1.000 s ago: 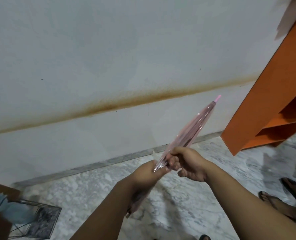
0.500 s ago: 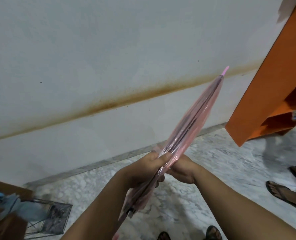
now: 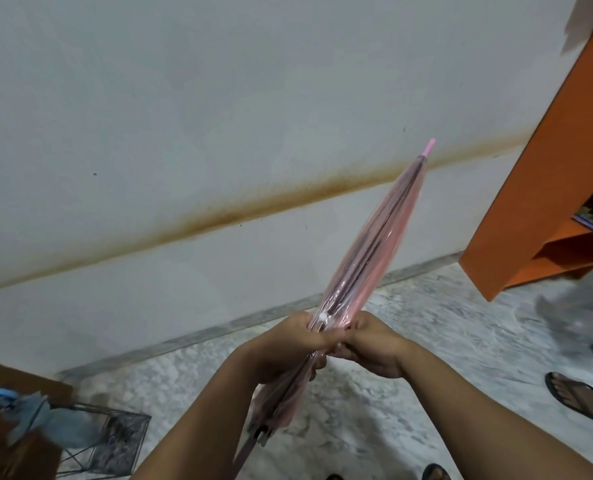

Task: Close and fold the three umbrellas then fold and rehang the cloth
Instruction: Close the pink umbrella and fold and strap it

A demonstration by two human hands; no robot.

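Fingers of the left hand (image 3: 288, 344) and right hand (image 3: 367, 344) curl tight round a closed pink umbrella (image 3: 374, 244), held above the marble floor (image 3: 426, 341), its length slanting up and right, tip toward the wall (image 3: 218, 98).

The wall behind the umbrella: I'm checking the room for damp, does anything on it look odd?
Yes. A rusty brown stain band runs slantwise across the white wall, from low left up to the orange shelf, like a tide mark. Nothing else stands out.
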